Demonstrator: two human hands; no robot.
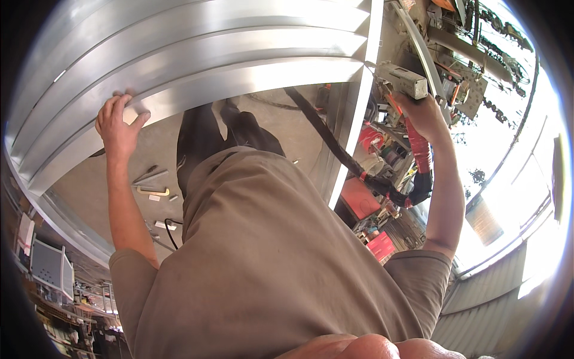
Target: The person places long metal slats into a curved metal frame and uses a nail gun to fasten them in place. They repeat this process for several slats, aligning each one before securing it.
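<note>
My left hand (pixel 121 124) rests on the lowest slat (pixel 215 82) of a silvery metal louvred frame, its thumb apart from the bent fingers. Nothing loose shows in that hand. At the right, my right hand (pixel 423 112) is closed round a hand tool with a boxy grey head (pixel 406 82). The tool's head is near the frame's upright side bar (pixel 355 119). A thick hose (pixel 420 152), wrapped red near the hand and black further on, hangs from the tool. My palm hides the tool's grip.
Below the frame, a yellow-handled tool (pixel 153 191) and small metal pieces lie on the concrete floor (pixel 89 179). The black hose (pixel 323 128) crosses beside my legs. Red boxes (pixel 360 198) and clutter stand at the right. A grey panel (pixel 51 267) stands at the far left.
</note>
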